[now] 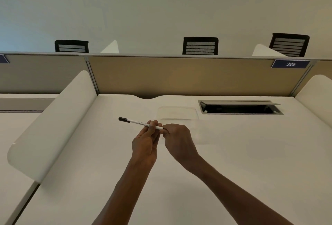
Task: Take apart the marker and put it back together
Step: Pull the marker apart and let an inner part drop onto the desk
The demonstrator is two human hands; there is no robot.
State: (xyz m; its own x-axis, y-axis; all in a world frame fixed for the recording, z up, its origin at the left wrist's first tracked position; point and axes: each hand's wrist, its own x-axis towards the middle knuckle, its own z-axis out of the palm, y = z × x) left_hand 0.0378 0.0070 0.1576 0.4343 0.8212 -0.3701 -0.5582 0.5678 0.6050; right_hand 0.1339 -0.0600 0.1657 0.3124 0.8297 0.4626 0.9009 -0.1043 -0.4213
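My two forearms reach up from the near edge of the desk [233,152], and the hands meet above its middle. My left hand [145,142] stands with the palm turned inward, its fingertips [152,123] curled round the white barrel of the marker [138,122] and pinching it a little past its midpoint. My right hand [177,139] is closed round the marker's right end, thumb and forefinger pinched on it, so that end is hidden and I cannot tell whether a cap or a plug sits under my fingers. The marker lies nearly level, held in the air above the desk and touching nothing but my hands, with its black end [124,119] pointing away to the left.

I judge this to be either the pulling apart of the right end or its seating back on (nothing loose lies on the desk that I can see). The next move calls for my left hand to hold the barrel steady while my right works straight along the marker's axis, without bending it.

Beyond my hands a faint clear tray [177,112] rests on the desk, then the open cable hatch [240,107] to the right, the tan partition [179,77] with its 305 label [290,64], and three chair backs [200,45] behind it.
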